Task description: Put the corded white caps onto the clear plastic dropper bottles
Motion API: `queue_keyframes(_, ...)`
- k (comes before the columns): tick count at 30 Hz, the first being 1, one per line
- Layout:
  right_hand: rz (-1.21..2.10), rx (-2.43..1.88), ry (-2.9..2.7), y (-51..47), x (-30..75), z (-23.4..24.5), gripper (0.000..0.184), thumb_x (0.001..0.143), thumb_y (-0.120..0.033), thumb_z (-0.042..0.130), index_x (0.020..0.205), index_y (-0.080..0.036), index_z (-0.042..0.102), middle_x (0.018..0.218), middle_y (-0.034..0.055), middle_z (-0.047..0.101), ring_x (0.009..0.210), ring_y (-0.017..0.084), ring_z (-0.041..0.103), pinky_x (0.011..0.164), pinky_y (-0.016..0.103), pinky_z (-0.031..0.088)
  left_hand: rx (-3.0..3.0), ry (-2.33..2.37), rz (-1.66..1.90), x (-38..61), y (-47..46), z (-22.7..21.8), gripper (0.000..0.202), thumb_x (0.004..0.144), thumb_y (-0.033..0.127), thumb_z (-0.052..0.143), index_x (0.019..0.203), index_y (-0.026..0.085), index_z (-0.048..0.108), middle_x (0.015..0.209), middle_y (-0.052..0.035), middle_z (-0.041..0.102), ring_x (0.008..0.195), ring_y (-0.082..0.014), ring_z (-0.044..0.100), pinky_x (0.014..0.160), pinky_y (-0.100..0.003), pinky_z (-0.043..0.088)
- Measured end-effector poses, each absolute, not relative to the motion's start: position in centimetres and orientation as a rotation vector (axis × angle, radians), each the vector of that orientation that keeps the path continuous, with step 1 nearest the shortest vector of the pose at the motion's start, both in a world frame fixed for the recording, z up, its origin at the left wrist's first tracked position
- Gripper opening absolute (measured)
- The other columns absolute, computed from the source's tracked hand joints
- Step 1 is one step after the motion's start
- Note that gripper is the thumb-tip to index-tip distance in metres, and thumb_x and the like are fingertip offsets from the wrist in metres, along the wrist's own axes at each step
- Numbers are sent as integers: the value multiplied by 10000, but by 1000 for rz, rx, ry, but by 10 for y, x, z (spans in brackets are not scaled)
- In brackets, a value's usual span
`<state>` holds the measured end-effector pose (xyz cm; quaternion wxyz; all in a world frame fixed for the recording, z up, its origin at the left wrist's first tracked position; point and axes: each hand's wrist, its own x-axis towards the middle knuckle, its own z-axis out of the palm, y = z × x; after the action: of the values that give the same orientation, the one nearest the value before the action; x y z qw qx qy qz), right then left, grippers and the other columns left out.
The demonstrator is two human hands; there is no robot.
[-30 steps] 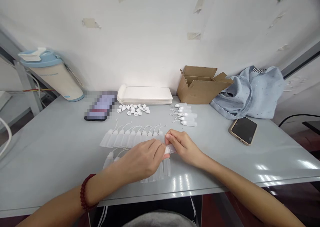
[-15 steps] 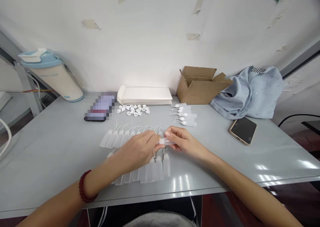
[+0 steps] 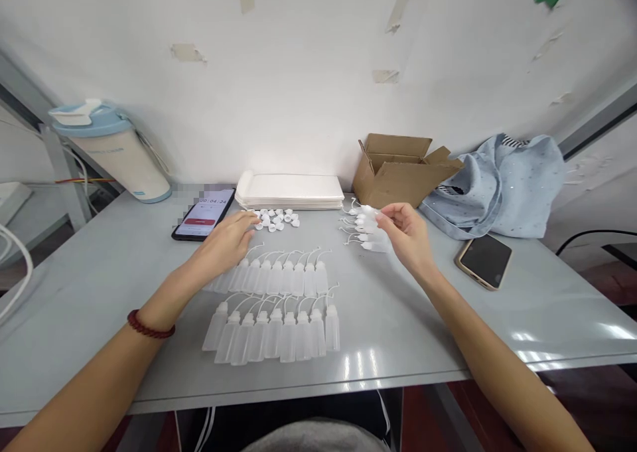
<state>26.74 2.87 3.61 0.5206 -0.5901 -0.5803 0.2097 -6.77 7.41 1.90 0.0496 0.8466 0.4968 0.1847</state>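
Observation:
Two rows of small translucent squeeze bottles lie side by side on the grey table (image 3: 89,306): a back row (image 3: 279,278) and a front row (image 3: 273,336). My left hand (image 3: 226,243) reaches toward a heap of small white caps (image 3: 273,218), fingers stretched out and holding nothing. My right hand (image 3: 405,233) is at a small pile of loose bottles (image 3: 365,229), its fingers pinched on one bottle lifted at the pile's top.
A phone with a timer screen (image 3: 204,213) lies at the back left beside a blue-lidded jug (image 3: 117,153). A stack of white trays (image 3: 288,190), an open cardboard box (image 3: 398,170), a blue cloth bag (image 3: 502,183) and a dark phone (image 3: 484,259) stand behind and right.
Both hands let go of the bottle they held together over the rows. The left hand moved up-left to the caps, the right hand up-right to the loose bottles.

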Motion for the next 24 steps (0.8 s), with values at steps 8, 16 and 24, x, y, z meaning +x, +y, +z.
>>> queue_keyframes(8, 161, -1603, -1602, 44, 285, 25, 182, 771, -333, 547, 889, -194, 554, 915, 72, 660, 882, 229, 580, 739, 346, 422, 2584, 1490, 564, -67, 77, 14, 387, 885, 239, 296, 1078, 135, 615, 1208, -133, 636, 1159, -265, 561, 1022, -435, 407)
queue_keyframes(16, 282, -1639, -1664, 50, 289, 18, 159, 793, -306, 499, 894, -190, 539, 959, 90, 698, 898, 237, 603, 639, 306, 392, 2580, 1428, 565, -64, 73, 18, 352, 888, 254, 326, 1036, 148, 628, 1089, -115, 664, 1009, -254, 610, 884, -387, 475)
queue_keyframes(24, 250, -1642, -1673, 47, 285, 19, 156, 834, -280, 447, 906, -191, 552, 1028, 102, 686, 778, 216, 592, 654, 331, 390, 2580, 1424, 537, -64, 73, 16, 308, 870, 249, 350, 974, 154, 624, 980, -109, 656, 888, -240, 612, 816, -374, 479)
